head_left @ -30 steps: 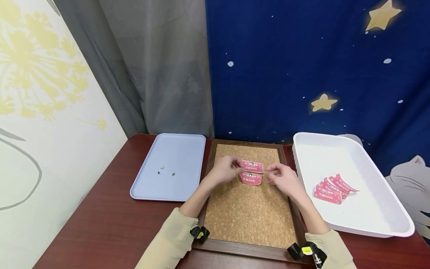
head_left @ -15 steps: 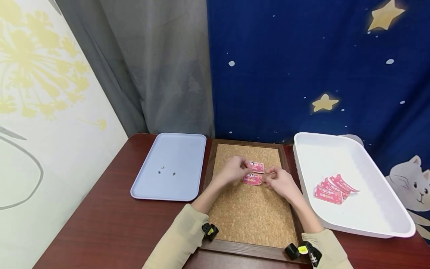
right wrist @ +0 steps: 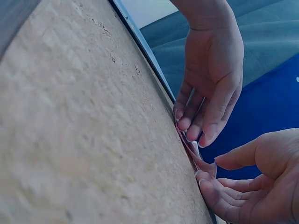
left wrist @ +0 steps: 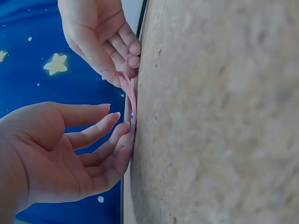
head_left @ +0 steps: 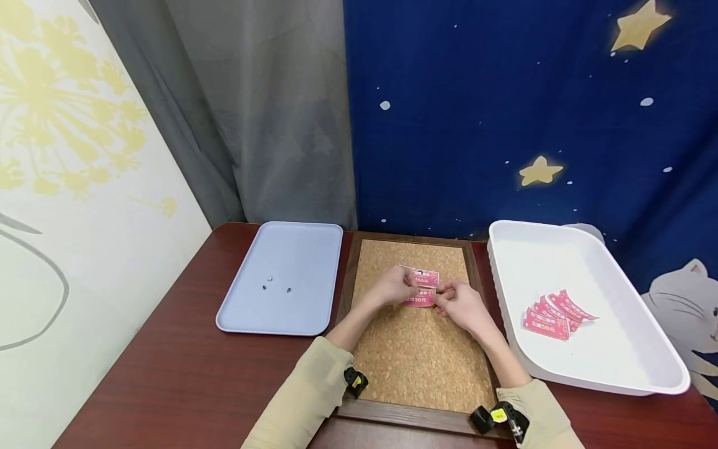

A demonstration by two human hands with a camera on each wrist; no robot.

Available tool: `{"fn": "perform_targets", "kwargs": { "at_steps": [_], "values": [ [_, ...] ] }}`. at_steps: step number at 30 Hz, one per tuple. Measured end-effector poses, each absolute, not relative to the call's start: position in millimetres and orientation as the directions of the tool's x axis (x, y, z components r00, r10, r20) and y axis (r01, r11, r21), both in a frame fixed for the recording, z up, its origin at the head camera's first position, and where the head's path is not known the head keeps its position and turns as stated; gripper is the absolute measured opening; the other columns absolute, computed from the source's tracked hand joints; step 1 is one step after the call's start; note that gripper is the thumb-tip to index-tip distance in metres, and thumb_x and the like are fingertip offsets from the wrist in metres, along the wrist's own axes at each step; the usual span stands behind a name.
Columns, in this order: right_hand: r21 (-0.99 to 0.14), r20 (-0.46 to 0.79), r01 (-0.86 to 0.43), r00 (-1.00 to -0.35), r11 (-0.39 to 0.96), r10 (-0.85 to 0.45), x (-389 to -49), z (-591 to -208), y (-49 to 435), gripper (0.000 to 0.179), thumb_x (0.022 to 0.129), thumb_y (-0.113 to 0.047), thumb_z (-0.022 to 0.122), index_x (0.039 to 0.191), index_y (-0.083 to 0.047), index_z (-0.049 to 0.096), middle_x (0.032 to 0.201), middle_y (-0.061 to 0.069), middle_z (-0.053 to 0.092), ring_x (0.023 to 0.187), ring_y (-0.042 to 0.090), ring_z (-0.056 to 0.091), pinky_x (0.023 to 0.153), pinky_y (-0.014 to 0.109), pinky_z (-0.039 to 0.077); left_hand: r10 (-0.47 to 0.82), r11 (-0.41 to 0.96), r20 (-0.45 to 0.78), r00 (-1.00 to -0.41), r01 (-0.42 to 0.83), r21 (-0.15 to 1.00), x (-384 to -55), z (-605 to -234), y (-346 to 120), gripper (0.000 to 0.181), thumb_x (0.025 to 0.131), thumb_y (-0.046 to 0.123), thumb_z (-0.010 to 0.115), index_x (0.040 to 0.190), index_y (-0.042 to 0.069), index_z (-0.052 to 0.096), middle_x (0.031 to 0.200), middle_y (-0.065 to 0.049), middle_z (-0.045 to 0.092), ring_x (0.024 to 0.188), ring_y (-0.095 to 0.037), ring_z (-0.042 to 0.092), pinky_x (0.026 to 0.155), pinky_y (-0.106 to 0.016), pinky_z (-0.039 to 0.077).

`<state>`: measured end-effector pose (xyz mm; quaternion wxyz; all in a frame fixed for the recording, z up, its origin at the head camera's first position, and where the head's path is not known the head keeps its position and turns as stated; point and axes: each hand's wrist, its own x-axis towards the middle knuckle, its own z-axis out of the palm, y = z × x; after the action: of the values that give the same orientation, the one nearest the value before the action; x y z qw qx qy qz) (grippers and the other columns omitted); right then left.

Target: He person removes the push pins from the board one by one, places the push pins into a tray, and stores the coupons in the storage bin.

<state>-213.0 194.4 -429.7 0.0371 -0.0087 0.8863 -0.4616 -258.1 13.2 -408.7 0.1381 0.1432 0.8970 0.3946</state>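
Two pink paper coupons lie one above the other on a cork board (head_left: pixel 421 362). A small dark pin shows on the upper coupon (head_left: pixel 429 279). My left hand (head_left: pixel 392 287) rests its fingertips on the lower coupon (head_left: pixel 416 302), covering part of it; the left wrist view shows the thumb standing free of the fingers. With thumb and fingers, my right hand (head_left: pixel 462 307) pinches the right edge of that lower coupon, which bends up off the cork in the right wrist view. A shiny pin (left wrist: pixel 132 112) appears at the coupon beside the left fingertips.
Left of the board, a pale blue tray (head_left: pixel 303 246) carries three small pins (head_left: pixel 288 290). To the right, a deep white tray (head_left: pixel 634 355) holds several more pink coupons (head_left: pixel 546 324). Curtains hang behind the dark red table (head_left: pixel 162 355).
My left hand has shifted right and down from the upper coupon's left side onto the lower coupon. My right hand has moved left and taken the lower coupon's right edge.
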Motion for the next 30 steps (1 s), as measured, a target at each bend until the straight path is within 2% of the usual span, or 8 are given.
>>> {"fn": "perform_targets", "kwargs": {
  "at_steps": [17,30],
  "values": [
    [-0.828,-0.046,0.018,-0.998,0.560,-0.037,-216.6,-435.5,194.2,0.022,0.093,-0.003,0.066,0.109,0.010,0.059,0.081,0.012,0.070,0.069,0.016,0.068,0.062,0.028,0.057,0.340,0.724,-0.161,-0.927,0.149,0.674,-265.4,-414.0,23.3,0.005,0.087,0.003,0.070,0.088,0.005,0.067,0.081,-0.002,0.059,0.067,-0.014,0.050,0.053,-0.024,0.038],
    [-0.826,-0.045,0.022,-0.999,0.563,-0.027,-217.1,-434.6,193.1,0.021,0.093,-0.004,0.067,0.108,0.009,0.059,0.080,0.011,0.069,0.067,0.014,0.066,0.060,0.024,0.054,0.351,0.785,-0.126,-0.928,0.217,0.581,-269.9,-413.6,31.1,0.012,0.087,0.002,0.070,0.078,0.011,0.071,0.078,0.000,0.062,0.069,-0.013,0.052,0.056,-0.023,0.039]
  ]
}}
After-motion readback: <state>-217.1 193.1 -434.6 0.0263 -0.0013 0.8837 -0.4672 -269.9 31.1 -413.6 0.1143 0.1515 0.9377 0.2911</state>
